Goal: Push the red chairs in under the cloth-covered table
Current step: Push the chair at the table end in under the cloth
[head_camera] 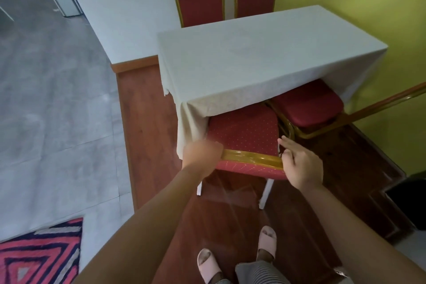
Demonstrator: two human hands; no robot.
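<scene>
At centre frame, my left hand (201,157) grips and my right hand (299,161) loosely holds the chair's gold backrest (252,158), mid-push; next, shove it under the table (265,57).

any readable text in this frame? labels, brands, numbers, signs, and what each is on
None. No readable text, label, number or sign anywhere in the head view.
Checked: tablecloth, dotted red chair held by left hand and right hand, the other red chairs, rug, slippers. They carry patterns only, no lettering.
</scene>
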